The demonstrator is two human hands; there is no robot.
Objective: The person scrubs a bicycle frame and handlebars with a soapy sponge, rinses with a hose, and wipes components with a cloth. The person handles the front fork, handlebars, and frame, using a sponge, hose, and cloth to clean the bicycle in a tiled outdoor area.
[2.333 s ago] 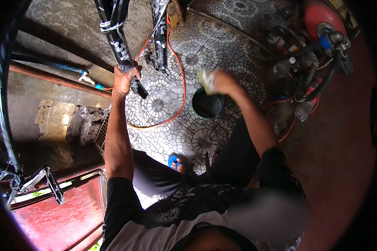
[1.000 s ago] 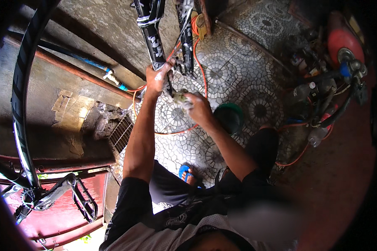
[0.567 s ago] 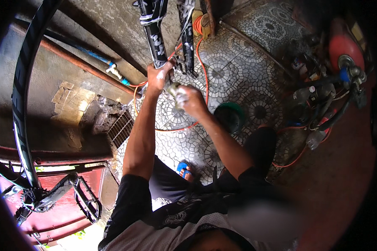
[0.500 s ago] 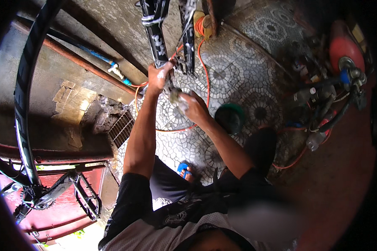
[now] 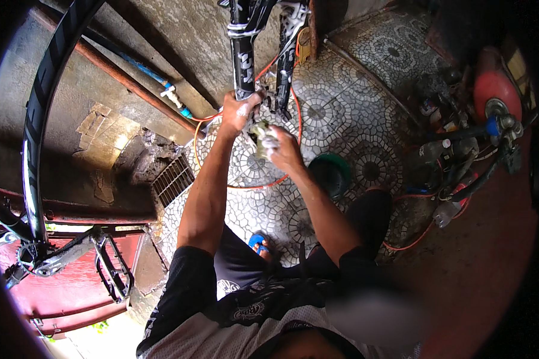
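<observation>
A black bicycle fork [image 5: 243, 67] streaked with white suds hangs at the top middle, its two legs pointing toward me. My left hand [image 5: 238, 112] is closed around the lower end of its left leg, with foam on the fingers. Just below and to the right, my right hand [image 5: 285, 151] grips a soapy, greenish-yellow sponge [image 5: 260, 139]. Lather covers the fingers of that hand. The sponge appears apart from the right fork leg [image 5: 284, 78]; whether it touches the left leg's end is hard to tell.
A dark green bucket [image 5: 330, 175] stands on the mosaic-tiled floor [image 5: 371, 134]. An orange hose [image 5: 299, 119] loops beneath the fork. Left are a metal drain grate [image 5: 173, 180], a pipe with a valve [image 5: 172, 96] and a black bicycle frame [image 5: 33, 131]. Bottles and a red tank [image 5: 497, 84] lie right.
The fork and my left hand have shifted slightly right. My right hand has also moved a little right with the sponge, which now shows more clearly.
</observation>
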